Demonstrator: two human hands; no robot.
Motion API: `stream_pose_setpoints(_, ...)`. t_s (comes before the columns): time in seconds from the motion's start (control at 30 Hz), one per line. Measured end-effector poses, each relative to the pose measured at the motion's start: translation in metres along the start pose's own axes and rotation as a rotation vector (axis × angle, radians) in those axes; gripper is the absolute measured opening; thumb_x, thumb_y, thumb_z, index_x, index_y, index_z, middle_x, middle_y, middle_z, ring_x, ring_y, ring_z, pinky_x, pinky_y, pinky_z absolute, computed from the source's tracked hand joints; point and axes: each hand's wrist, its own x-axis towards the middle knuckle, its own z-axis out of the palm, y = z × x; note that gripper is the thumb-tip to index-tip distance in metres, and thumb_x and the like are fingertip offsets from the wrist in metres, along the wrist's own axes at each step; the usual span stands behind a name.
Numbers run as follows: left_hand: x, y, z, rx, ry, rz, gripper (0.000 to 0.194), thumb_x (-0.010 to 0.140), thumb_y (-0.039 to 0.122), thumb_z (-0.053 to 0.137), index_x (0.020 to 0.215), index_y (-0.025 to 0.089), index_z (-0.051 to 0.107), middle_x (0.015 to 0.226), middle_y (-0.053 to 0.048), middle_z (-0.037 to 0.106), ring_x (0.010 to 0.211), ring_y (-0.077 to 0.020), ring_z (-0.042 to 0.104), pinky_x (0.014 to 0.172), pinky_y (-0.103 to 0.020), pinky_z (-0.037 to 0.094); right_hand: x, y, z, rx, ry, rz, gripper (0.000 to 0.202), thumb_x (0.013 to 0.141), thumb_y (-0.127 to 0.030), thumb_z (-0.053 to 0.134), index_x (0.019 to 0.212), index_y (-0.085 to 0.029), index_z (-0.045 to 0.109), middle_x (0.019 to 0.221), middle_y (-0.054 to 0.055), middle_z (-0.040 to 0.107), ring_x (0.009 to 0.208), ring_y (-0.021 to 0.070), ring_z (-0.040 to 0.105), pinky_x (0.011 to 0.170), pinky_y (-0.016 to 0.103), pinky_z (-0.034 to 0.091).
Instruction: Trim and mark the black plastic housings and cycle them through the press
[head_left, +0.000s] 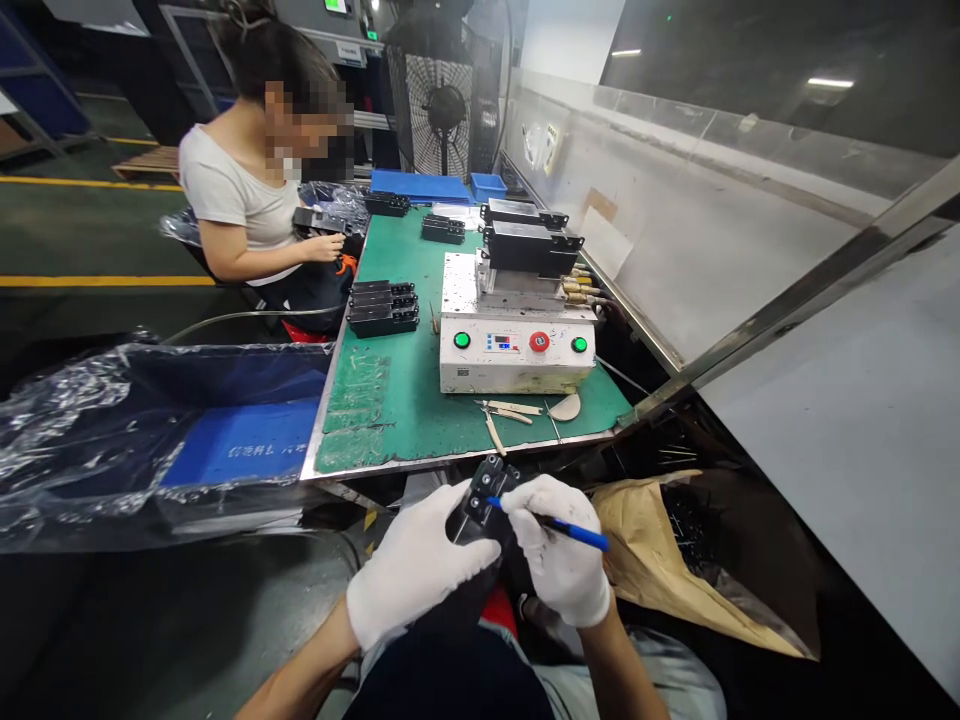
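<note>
Both my hands wear white gloves. My left hand is wrapped round a black plastic part with small round metal inserts, held over my lap below the table's front edge. Between the fingers of my right hand is a blue pen-like tool. Its blue tip meets or nearly meets the black part beside one of the inserts; whether they touch I cannot tell. My left palm and thumb hide some of the part's lower body.
The green-topped table bears a white machine with buttons, cutting pliers and stacked black parts. A plastic-lined blue bin stands left, a brown paper bag right. A co-worker sits at the left with another black part.
</note>
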Motion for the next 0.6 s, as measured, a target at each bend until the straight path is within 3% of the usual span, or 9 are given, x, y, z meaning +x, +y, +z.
stream_pose_setpoints(0.07, 0.011, -0.006, -0.016, 0.149, 0.074, -0.010, 0.028, 0.083, 0.034, 0.069, 0.110, 0.034, 0.066, 0.095, 0.003, 0.067, 0.086, -0.0205, 0.065, 0.078, -0.031, 0.046, -0.010, 0.004, -0.005, 0.007, 0.081, 0.052, 0.013, 0.098, -0.016, 0.057, 0.094, -0.022, 0.068, 0.086, 0.003, 0.070, 0.077, 0.0174, 0.068, 0.071, 0.031, 0.054)
stream_pose_setpoints(0.13, 0.035, -0.023, -0.042, 0.359, 0.178, -0.011, 0.043, 0.085, 0.040, 0.068, 0.127, 0.038, 0.061, 0.097, 0.001, 0.066, 0.088, -0.0220, 0.067, 0.079, -0.033, 0.048, -0.025, 0.010, -0.010, 0.003, 0.189, 0.162, 0.017, 0.102, -0.022, 0.054, 0.095, -0.023, 0.069, 0.085, 0.003, 0.068, 0.074, 0.0167, 0.067, 0.067, 0.029, 0.055)
stream_pose_setpoints(0.17, 0.053, -0.036, -0.059, 0.467, 0.235, 0.000, 0.054, 0.086, 0.043, 0.068, 0.138, 0.039, 0.054, 0.102, 0.000, 0.067, 0.091, -0.0233, 0.068, 0.079, -0.033, 0.049, -0.033, 0.013, -0.013, -0.006, 0.242, 0.228, 0.019, 0.103, -0.025, 0.053, 0.094, -0.023, 0.070, 0.083, 0.003, 0.068, 0.070, 0.0163, 0.067, 0.064, 0.028, 0.055)
stream_pose_setpoints(0.23, 0.098, -0.067, -0.095, 0.746, 0.337, 0.033, 0.068, 0.086, 0.046, 0.067, 0.149, 0.031, 0.046, 0.115, -0.006, 0.068, 0.102, -0.0276, 0.068, 0.082, -0.035, 0.050, -0.050, 0.021, -0.016, -0.021, 0.332, 0.363, 0.023, 0.104, -0.033, 0.053, 0.093, -0.022, 0.070, 0.078, 0.003, 0.067, 0.064, 0.0156, 0.065, 0.059, 0.027, 0.055)
stream_pose_setpoints(0.3, 0.147, -0.100, -0.131, 0.836, 0.357, 0.040, 0.072, 0.082, 0.039, 0.071, 0.148, 0.018, 0.049, 0.123, -0.015, 0.067, 0.112, -0.0339, 0.065, 0.089, -0.039, 0.049, -0.066, 0.029, -0.015, -0.013, 0.403, 0.500, 0.029, 0.103, -0.041, 0.055, 0.093, -0.020, 0.071, 0.075, 0.003, 0.068, 0.061, 0.0158, 0.064, 0.058, 0.027, 0.055)
stream_pose_setpoints(0.37, 0.192, -0.130, -0.160, 0.891, 0.346, 0.054, 0.073, 0.077, 0.037, 0.076, 0.143, 0.014, 0.055, 0.123, -0.017, 0.068, 0.109, -0.0354, 0.065, 0.091, -0.040, 0.049, -0.077, 0.036, -0.013, 0.013, 0.472, 0.613, 0.036, 0.101, -0.051, 0.056, 0.093, -0.019, 0.072, 0.073, 0.004, 0.068, 0.059, 0.0162, 0.063, 0.056, 0.028, 0.055)
stream_pose_setpoints(0.47, 0.241, -0.159, -0.189, 0.950, 0.343, 0.116, 0.066, 0.079, 0.041, 0.075, 0.138, 0.015, 0.060, 0.128, -0.015, 0.068, 0.113, -0.0326, 0.064, 0.097, -0.038, 0.047, -0.083, 0.045, -0.012, 0.042, 0.542, 0.703, 0.047, 0.097, -0.062, 0.058, 0.093, -0.018, 0.072, 0.073, 0.005, 0.069, 0.059, 0.0174, 0.062, 0.055, 0.030, 0.053)
stream_pose_setpoints(0.6, 0.275, -0.174, -0.211, 1.027, 0.411, 0.206, 0.054, 0.086, 0.043, 0.065, 0.133, 0.016, 0.064, 0.138, -0.015, 0.062, 0.126, -0.0333, 0.056, 0.107, -0.039, 0.039, -0.064, 0.062, -0.028, -0.039, 0.496, 0.676, 0.050, 0.097, -0.065, 0.055, 0.096, -0.018, 0.072, 0.081, 0.007, 0.072, 0.065, 0.0197, 0.066, 0.061, 0.033, 0.056)
